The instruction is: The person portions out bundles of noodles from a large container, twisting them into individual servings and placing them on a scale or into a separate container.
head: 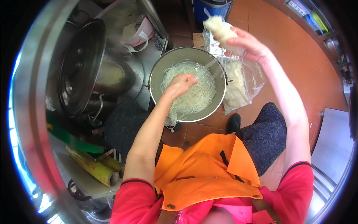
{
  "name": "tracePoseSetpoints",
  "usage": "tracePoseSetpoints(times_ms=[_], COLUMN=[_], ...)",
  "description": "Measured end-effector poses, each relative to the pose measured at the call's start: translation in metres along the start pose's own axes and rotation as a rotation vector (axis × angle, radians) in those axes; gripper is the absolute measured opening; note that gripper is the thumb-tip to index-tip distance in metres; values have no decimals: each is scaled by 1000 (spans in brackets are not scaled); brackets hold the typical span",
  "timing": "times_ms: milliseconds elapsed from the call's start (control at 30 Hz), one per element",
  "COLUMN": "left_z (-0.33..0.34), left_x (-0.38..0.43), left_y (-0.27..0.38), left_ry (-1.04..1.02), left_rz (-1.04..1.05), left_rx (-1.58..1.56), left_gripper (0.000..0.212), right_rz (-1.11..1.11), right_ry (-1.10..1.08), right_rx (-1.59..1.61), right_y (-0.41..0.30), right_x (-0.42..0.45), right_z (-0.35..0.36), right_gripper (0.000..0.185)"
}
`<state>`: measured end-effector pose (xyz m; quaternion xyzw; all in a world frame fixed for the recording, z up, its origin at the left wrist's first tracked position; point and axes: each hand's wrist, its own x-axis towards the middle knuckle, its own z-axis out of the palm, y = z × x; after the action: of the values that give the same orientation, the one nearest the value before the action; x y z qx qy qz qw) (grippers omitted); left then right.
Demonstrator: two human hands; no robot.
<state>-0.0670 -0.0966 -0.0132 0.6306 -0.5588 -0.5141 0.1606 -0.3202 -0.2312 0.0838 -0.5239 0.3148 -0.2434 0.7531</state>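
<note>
A round metal pail with side lugs stands on the floor before me. Loose, pale thin noodles fill its bottom, and some hang over the near rim. My left hand is inside the pail with its fingers closed on translucent strands. Blurred strands stretch from there towards the upper right. Raised beyond the pail's right rim, my right hand grips a bundle of dried noodles. Below that hand, a clear plastic bag holding more pale noodles rests on the floor against the pail.
At left, a large metal lid leans beside a steel pot. A white-handled bag lies behind them. Yellow film rolls sit at lower left. A blue bin stands at the back. Tiled floor stretches right.
</note>
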Motion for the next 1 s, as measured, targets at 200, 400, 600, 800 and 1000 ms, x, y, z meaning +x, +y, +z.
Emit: tracePoseSetpoints(times_ms=[200,400,600,800,1000], left_z=[-30,-58,-62,-56,-33], left_x=[-47,-84,-91,-83,-78], left_y=[34,69,78,70,76], left_ry=[130,176,277,245,-226], left_rz=[163,314,436,662,528], left_rx=[296,193,156,-245,-1030], left_gripper=[25,25,27,28,22], right_rz=[65,-48,76,6,-50], right_ry=[-77,-228,-251,-203,-118], right_rx=[179,290,120,131,31], right_y=[15,17,6,4,-45], right_x=[-34,-40,-49,-57,-66], right_z=[50,101,120,137,152], right_gripper=[78,79,71,68,58])
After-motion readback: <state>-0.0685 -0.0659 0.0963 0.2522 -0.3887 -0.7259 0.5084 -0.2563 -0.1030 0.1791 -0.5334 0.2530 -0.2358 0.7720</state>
